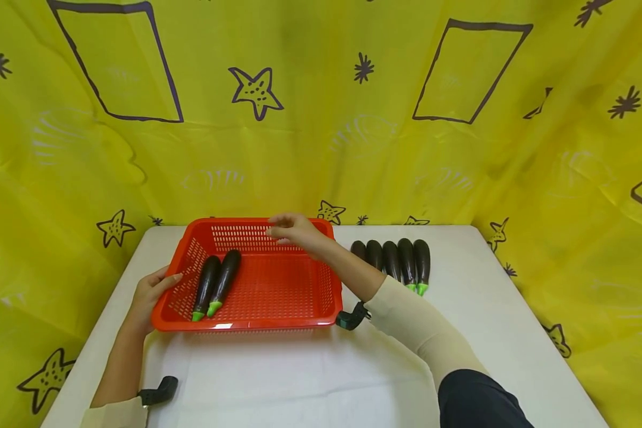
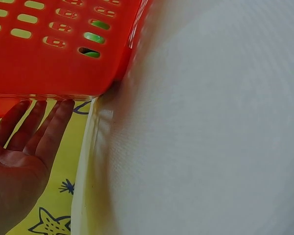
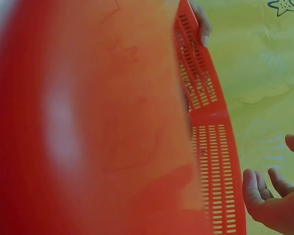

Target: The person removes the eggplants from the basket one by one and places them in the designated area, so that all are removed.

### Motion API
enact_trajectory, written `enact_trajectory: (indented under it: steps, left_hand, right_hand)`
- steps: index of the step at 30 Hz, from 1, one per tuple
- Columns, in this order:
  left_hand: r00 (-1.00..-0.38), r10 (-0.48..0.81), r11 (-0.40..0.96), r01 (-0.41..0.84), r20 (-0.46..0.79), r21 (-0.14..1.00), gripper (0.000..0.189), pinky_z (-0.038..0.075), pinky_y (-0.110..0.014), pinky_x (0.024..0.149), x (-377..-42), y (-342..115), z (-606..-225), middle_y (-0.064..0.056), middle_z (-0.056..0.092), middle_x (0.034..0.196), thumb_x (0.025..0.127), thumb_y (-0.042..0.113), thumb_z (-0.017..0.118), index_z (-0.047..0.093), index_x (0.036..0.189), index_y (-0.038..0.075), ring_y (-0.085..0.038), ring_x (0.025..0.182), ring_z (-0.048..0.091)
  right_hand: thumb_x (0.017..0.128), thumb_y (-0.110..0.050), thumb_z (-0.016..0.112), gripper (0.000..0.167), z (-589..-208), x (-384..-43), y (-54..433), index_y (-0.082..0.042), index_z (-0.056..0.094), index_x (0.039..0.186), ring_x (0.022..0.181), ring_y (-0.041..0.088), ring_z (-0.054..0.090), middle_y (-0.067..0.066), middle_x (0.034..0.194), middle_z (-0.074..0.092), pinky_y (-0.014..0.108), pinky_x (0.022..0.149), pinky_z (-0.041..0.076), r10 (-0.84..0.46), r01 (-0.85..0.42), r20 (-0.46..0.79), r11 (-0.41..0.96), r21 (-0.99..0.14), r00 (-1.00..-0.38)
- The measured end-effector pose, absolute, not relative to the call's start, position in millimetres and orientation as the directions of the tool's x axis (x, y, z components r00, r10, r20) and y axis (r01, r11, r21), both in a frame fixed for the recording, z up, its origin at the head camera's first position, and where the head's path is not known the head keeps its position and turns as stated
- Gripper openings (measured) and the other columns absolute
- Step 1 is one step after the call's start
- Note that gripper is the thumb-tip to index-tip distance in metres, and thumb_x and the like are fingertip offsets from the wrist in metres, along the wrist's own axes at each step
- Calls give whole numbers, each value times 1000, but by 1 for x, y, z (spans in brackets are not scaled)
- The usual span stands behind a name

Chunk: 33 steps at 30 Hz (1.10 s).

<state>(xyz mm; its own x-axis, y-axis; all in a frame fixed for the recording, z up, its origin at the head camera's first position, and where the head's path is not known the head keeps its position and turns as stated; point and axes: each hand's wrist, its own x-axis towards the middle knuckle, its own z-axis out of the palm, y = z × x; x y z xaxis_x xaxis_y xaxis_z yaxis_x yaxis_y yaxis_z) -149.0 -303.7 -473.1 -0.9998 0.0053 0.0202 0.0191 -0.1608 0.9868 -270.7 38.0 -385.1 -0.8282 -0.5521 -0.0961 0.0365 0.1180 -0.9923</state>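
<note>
A red plastic basket point(image 1: 278, 324) with slotted walls sits on the table's left half in the head view. Two dark eggplants point(image 1: 226, 279) with green stem ends lie side by side in its left part. My left hand point(image 1: 147, 296) grips the basket's left side, thumb over the rim and fingers beneath it; the left wrist view shows those fingers point(image 2: 56, 128) against the rim's underside. Above the basket's far right part is my right hand point(image 1: 296, 230), its fingers loosely bent with nothing between them. The right wrist view also has this hand point(image 3: 279, 203) beside the slotted wall.
Several more eggplants point(image 1: 390, 258) lie in a row to the right of the basket, partly hidden by the right forearm. The white table point(image 1: 235, 380) is bordered by a yellow patterned curtain point(image 1: 310, 160) at the back and sides. A black wrist camera point(image 1: 160, 390) is on the left wrist.
</note>
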Motion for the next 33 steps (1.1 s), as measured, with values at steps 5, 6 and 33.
enact_trajectory:
  steps: [5, 6, 33]
  left_hand:
    - [-1000, 3, -163, 25, 26, 986, 28, 64, -32, 72, -148, -302, -472, 3, 75, 107, 109, 8, 53, 73, 121, 24, -15, 89, 76]
    - [-1000, 3, -164, 25, 26, 986, 29, 64, -32, 73, -148, -302, -472, 3, 75, 107, 109, 8, 53, 74, 121, 24, -15, 90, 76]
    - [-1000, 4, -168, -4, -3, 986, 27, 64, -32, 74, -149, -303, -470, 5, 75, 108, 109, 11, 55, 73, 122, 26, -14, 90, 75]
  right_hand:
    - [106, -6, 60, 48, -379, -269, 37, 11, 46, 149, 136, 47, 50, 26, 142, 53, 53, 114, 44, -558, 63, -121, 123, -990, -821]
    - [106, -6, 60, 48, -377, -269, 36, 11, 45, 149, 136, 48, 50, 27, 142, 53, 53, 114, 43, -560, 67, -124, 122, -990, -819]
    - [98, 8, 67, 55, -389, -293, -1, 13, 45, 148, 127, 43, 58, 36, 143, 51, 55, 112, 45, -573, 69, -146, 153, -986, -807]
